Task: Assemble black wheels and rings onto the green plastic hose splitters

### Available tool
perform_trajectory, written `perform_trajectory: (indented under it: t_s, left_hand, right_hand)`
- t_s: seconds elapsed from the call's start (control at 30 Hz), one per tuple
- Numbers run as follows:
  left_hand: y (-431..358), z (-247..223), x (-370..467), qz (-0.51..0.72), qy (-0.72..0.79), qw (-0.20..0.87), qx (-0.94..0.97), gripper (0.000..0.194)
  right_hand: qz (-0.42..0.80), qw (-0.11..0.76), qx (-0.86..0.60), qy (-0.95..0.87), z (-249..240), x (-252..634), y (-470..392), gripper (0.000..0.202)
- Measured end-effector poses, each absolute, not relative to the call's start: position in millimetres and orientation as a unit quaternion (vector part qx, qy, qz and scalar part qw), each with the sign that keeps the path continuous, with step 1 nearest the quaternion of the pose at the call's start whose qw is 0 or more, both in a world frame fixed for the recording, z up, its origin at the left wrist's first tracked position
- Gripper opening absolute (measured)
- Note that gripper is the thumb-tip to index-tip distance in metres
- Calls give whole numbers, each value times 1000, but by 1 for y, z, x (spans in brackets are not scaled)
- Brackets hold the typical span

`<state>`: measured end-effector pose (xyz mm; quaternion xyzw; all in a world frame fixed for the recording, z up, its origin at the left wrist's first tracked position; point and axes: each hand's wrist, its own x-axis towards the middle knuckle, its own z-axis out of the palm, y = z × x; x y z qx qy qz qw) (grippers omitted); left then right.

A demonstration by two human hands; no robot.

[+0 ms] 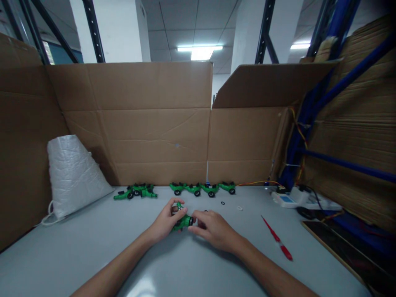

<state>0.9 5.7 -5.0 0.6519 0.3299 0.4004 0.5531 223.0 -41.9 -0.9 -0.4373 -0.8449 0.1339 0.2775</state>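
A small green toy vehicle (182,223) with black parts is held just above the grey table by my left hand (163,220), thumb and fingers closed around it. From the other side, my right hand (215,231) has its fingers curled in, thumb and fingertips at the black wheel-like end of the toy. The fingers partly cover the toy. Beyond the hands lie a small black ring (222,203) and a pale ring (240,208). A slim red pointed tool (276,238) rests to the right of my right hand.
Several similar green toys (210,190) line the back, with another cluster (136,192) farther left. A white padded bag (76,177) stands at left. Cardboard walls (154,136) enclose the table (77,251). A power strip (287,200) with wires lies by the blue frame (292,161).
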Motion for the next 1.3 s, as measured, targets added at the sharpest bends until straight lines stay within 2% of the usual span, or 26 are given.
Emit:
perform_trajectory:
  t_s: [0.8,1.3]
  left_hand:
    - [7,-8,2,398,328,559,650,54]
    - [-3,5,3,418,322,538,658,51]
  right_hand:
    - [133,259,-431,-854,-2,224,-40,28]
    - [192,306,-434,-826,-4,218,-41,32]
